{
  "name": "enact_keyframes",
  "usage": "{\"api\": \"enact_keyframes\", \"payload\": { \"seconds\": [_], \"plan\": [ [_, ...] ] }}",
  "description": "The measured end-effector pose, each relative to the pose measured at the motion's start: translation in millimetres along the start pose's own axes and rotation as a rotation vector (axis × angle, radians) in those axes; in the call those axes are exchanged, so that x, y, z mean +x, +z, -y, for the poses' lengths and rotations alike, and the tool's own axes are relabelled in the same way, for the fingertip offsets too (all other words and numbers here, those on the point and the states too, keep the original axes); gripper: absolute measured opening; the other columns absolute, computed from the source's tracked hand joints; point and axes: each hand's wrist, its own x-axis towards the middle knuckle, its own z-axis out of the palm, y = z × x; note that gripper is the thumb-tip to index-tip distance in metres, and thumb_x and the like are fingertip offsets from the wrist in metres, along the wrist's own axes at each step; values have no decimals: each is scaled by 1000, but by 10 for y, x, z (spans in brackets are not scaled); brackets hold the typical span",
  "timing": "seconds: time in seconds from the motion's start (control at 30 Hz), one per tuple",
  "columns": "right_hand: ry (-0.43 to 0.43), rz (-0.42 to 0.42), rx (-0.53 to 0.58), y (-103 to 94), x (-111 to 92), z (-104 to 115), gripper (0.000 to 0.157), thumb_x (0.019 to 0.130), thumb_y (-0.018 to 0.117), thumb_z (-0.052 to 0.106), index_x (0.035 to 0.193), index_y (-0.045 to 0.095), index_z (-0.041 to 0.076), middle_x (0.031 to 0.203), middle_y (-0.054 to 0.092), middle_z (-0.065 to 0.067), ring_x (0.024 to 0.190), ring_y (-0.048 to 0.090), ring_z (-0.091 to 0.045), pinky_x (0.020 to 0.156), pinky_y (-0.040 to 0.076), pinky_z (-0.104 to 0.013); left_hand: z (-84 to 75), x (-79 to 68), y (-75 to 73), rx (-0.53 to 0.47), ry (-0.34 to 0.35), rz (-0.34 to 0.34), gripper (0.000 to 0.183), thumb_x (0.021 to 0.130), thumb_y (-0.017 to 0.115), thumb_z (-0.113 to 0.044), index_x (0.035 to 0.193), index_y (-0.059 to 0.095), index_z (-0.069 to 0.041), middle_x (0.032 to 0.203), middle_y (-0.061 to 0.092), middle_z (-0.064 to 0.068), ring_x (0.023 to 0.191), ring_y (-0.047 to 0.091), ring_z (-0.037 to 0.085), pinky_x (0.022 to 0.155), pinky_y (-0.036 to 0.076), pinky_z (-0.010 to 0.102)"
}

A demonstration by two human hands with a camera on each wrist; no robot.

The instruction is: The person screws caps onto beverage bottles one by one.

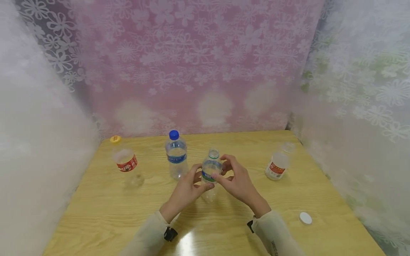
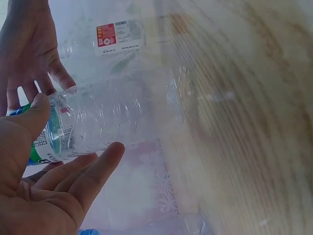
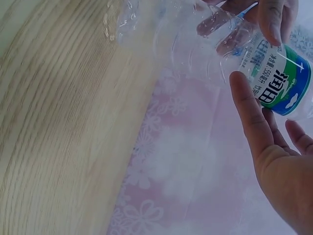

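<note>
Between my two hands a clear plastic water bottle (image 1: pixel 209 170) with a green and blue label stands upright at the middle of the table, its mouth uncapped. My left hand (image 1: pixel 187 188) holds it from the left. In the left wrist view that thumb (image 2: pixel 36 115) lies over the label (image 3: pixel 283 83), with the fingers along the bottle's side. From the right, my right hand (image 1: pixel 237 181) holds it too, its thumb on the label and its bent fingers beside the shoulder. The base (image 2: pixel 183 95) is down at the tabletop.
Left of my hands stands a bottle (image 1: pixel 177 160) with a blue cap and blue label. Further left is a red-labelled bottle (image 1: pixel 126 163) with a yellow cap. An uncapped bottle (image 1: pixel 277 165) stands right; a white cap (image 1: pixel 305 218) lies nearer. Curtains (image 1: pixel 198 71) surround the wooden table (image 1: pixel 128 217).
</note>
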Motion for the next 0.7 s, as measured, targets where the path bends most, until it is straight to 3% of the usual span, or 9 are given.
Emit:
{"api": "enact_keyframes", "payload": {
  "seconds": [0.33, 0.57, 0.7],
  "plan": [
    [-75, 33, 17, 48, -163, 92, 56, 98, 79, 32, 141, 47, 17, 106, 63, -2, 94, 62, -16, 68, 63, -25, 17, -202, 12, -15, 81, -9, 73, 94, 82, -26, 154, 43, -14, 147, 64, 14, 127, 68, 34, 89, 64, 33],
    [-89, 71, 38, 133, -312, 84, 56, 98, 78, 31, 141, 46, 15, 104, 63, -3, 92, 62, -15, 66, 63, -24, 82, -382, 73, -3, 74, -4, 67, 96, 79, -31, 150, 45, -12, 142, 66, 18, 117, 73, 37, 82, 64, 26],
    [-91, 84, 46, 141, -332, 71, 54, 99, 77, 33, 140, 46, 17, 103, 62, -3, 92, 61, -16, 65, 63, -25, 94, -410, 97, -5, 104, -18, 66, 95, 79, -29, 148, 45, -10, 141, 67, 18, 110, 76, 36, 78, 63, 21]
  ]
}}
